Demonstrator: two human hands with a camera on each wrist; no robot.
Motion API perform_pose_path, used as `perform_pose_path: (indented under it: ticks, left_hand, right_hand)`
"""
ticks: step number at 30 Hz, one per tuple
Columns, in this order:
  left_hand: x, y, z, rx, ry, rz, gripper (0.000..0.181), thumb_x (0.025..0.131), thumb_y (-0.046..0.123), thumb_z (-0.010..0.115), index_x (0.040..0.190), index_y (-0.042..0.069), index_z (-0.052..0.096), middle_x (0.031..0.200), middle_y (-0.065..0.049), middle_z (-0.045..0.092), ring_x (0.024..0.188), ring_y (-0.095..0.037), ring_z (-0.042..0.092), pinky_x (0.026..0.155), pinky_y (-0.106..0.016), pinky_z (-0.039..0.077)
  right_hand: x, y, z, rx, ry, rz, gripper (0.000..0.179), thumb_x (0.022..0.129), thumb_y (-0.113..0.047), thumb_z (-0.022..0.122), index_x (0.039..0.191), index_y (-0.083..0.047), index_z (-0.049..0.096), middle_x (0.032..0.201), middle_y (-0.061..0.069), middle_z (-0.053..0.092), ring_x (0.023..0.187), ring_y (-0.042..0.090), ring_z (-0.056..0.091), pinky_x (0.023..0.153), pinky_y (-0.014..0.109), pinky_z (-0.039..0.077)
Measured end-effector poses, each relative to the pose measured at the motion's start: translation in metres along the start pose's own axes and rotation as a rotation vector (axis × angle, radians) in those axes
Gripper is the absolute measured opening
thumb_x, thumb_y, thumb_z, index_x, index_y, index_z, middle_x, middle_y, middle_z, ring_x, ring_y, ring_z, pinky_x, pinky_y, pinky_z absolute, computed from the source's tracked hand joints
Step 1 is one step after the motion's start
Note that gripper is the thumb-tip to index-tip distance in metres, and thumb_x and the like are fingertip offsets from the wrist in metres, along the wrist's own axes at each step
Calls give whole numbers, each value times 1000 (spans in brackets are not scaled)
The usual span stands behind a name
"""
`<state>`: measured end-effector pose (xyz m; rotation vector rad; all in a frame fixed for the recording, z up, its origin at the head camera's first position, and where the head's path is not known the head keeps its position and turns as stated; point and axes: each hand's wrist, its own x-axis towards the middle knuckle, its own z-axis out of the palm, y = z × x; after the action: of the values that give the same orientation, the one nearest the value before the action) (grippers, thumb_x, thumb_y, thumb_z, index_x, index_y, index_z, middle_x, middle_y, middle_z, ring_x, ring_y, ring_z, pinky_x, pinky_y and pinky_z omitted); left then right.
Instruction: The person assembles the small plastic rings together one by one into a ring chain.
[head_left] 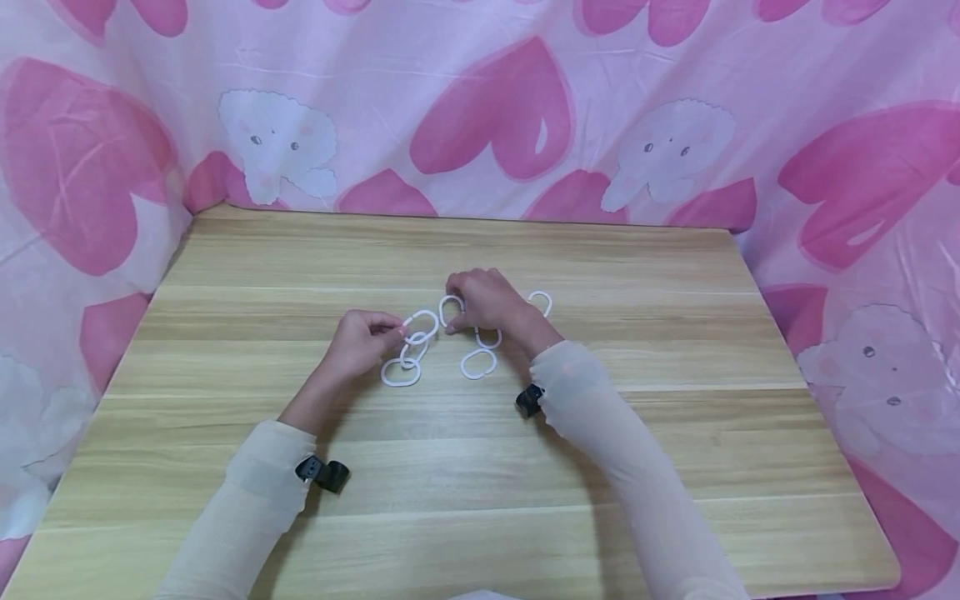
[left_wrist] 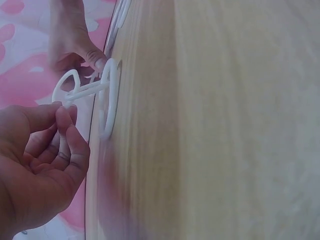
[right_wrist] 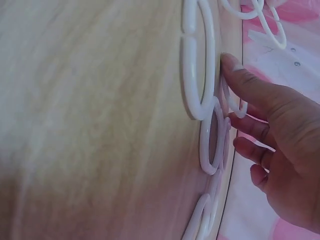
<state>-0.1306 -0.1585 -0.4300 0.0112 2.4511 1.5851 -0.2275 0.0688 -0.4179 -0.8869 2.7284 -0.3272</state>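
Observation:
My left hand (head_left: 358, 342) pinches the top white plastic ring (head_left: 437, 325) between thumb and fingertips. Through it hangs a second ring (head_left: 427, 348), joined to a third ring (head_left: 401, 384) that rests on the table. In the left wrist view, the pinched ring (left_wrist: 56, 89) stands raised off the wood. Just to the right, my right hand (head_left: 489, 300) has its thumb and fingers about another white ring (head_left: 441, 311). The right wrist view shows that ring (right_wrist: 242, 113) between thumb and curled fingers.
Under and beside the right hand lie more white rings: one nearest me (head_left: 477, 377), one partly covered (head_left: 491, 346), and one farther right (head_left: 550, 305). Each wrist carries a small black camera (head_left: 324, 473). A pink patterned curtain (head_left: 487, 108) stands behind the wooden table (head_left: 450, 500).

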Motion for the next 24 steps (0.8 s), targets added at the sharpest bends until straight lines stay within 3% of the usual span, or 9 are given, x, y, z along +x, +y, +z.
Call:
perform_pose_path:
  ticks: [5,15,18,24]
  left_hand:
    - [-1,2,0,4,-14,-13,24,98,9,64,114,-7,71,110,-27,74,83,-9,69,76,-17,58]
    - [0,2,1,7,-22,-6,23,98,7,64,113,-8,71,109,-27,74,83,-10,70,74,-18,58]
    - [0,2,1,7,-21,3,23,98,7,64,113,-9,71,109,-28,74,82,-9,70,74,-18,58]
    - [-1,5,0,21,-14,5,23,97,8,65,112,-9,71,108,-28,74,80,-9,69,73,-17,58]
  right_hand:
    - [-2,-3,-2,-18,3,2,59,75,-53,86,118,-19,64,86,-5,67,83,18,60,94,38,45]
    - [-4,-2,3,108,-3,-30,60,81,-40,86,133,-21,65,87,3,71,82,18,60,85,36,52]
    - [-3,-1,5,171,7,-56,45,88,-35,80,128,-18,69,87,3,73,79,17,60,80,33,52]
    - [-3,0,3,294,41,-69,15,96,-21,70,103,-11,79,93,4,78,82,15,65,80,28,53]
